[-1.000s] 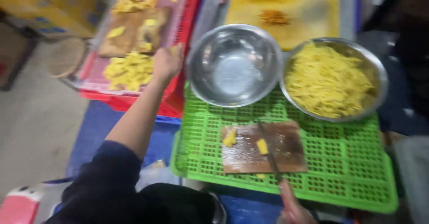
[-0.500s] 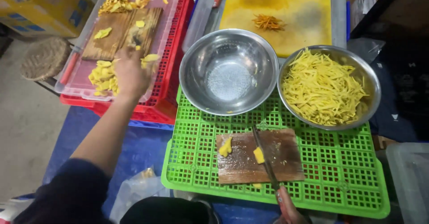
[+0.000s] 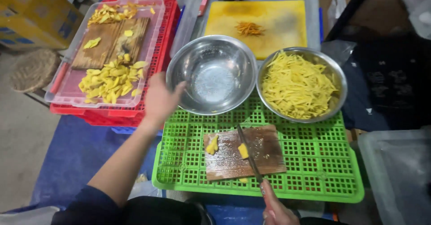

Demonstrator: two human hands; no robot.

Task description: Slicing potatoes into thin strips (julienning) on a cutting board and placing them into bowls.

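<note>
My left hand (image 3: 159, 100) hovers with curled fingers between the clear tray (image 3: 63, 88) of yellow slices (image 3: 110, 80) and the empty steel bowl (image 3: 211, 74); I cannot see whether anything is in it. My right hand (image 3: 274, 207) grips a knife (image 3: 248, 154) whose blade lies across a small wooden board (image 3: 265, 155). Two yellow pieces (image 3: 212, 145) rest on that board. The board sits on a green plastic crate (image 3: 314, 162). A second steel bowl (image 3: 334, 70) holds yellow shreds (image 3: 296, 86).
The clear tray rests on a red crate (image 3: 155, 68) and also holds a wooden plank (image 3: 110, 41). A yellow cutting board (image 3: 269, 20) with orange shreds (image 3: 249, 28) lies behind the bowls. A woven basket (image 3: 32, 70) is at left, a clear bin (image 3: 399, 171) at right.
My left hand has pulled back from the yellow slices in the tray toward me and to the right, ending beside the empty bowl. The knife stays on the board.
</note>
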